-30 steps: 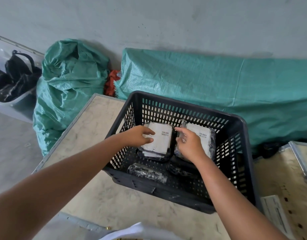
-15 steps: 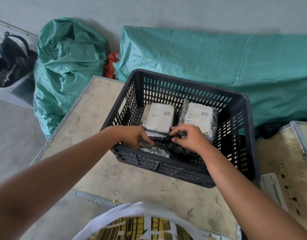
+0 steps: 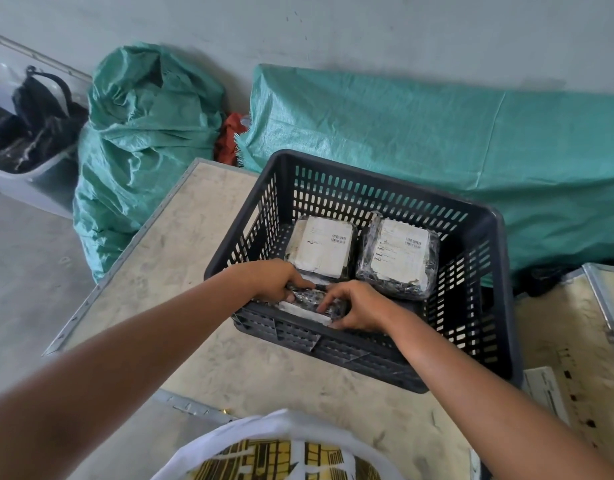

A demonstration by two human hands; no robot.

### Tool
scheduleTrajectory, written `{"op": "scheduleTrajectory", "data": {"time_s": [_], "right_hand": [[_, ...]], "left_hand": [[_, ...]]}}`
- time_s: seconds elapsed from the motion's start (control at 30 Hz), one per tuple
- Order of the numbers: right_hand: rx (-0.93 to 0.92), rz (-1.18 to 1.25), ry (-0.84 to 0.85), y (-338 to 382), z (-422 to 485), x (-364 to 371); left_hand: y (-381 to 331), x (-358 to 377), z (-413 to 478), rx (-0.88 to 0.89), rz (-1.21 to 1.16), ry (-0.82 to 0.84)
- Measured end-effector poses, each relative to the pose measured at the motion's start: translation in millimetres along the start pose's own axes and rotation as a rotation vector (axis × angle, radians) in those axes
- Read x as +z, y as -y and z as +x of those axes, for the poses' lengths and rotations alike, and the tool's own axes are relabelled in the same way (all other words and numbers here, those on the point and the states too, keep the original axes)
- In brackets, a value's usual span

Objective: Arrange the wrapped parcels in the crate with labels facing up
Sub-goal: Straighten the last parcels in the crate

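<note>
Storeroom or packing area: woven green sacks [image 3: 142, 140], labelled parcels [image 3: 322, 249], crate [image 3: 485, 258].

Black slotted crate [image 3: 385, 202]; parcels [image 3: 397, 256] in clear wrap over black, white barcoded labels. Teal woven sacks [image 3: 142, 133], red cloth [image 3: 231, 136], mottled beige table [image 3: 181, 244].

Both bare forearms stretch forward and inward, converging low. Left hand [image 3: 276, 280] palm down, knuckles up, fingers curled in grip, thumb side toward other hand. Right hand [image 3: 359, 306] just beside it, nearly touching, wrist bent, fingers [image 3: 328, 297] spread and pressed downward, thumb tucked underneath at near edge.
</note>
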State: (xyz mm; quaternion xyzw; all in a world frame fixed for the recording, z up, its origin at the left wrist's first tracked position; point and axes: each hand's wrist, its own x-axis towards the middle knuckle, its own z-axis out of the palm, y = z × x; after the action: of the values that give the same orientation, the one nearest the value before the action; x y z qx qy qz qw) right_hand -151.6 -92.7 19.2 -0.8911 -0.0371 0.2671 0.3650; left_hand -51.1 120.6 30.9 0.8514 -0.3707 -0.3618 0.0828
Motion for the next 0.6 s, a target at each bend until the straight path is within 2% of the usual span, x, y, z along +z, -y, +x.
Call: {"op": "scheduleTrajectory", "data": {"time_s": [0.13,0.23,0.37,0.53,0.6], "right_hand": [[-0.039,-0.006,-0.018,-2.0,1.2,-1.3],[-0.058,0.039,-0.099,-4.8,-1.7,-5.1],[-0.098,0.112,-0.308,-4.9,-8.0,-12.1],[-0.162,0.185,-0.514,1.7,-19.5,-28.7],[-0.153,0.217,-0.567,6.2,-23.4,-39.3]], "left_hand": [[-0.2,-3.0,-1.0,0.009,-0.017,0.000],[1.6,-0.5,-0.2,0.009,0.004,-0.032],[3.2,-3.7,-0.3,-0.013,-0.126,-0.228],[-1.5,-7.5,-13.4,0.114,-0.304,-0.582],[-7.3,-8.9,-18.7,0.155,-0.343,-0.621]]}}
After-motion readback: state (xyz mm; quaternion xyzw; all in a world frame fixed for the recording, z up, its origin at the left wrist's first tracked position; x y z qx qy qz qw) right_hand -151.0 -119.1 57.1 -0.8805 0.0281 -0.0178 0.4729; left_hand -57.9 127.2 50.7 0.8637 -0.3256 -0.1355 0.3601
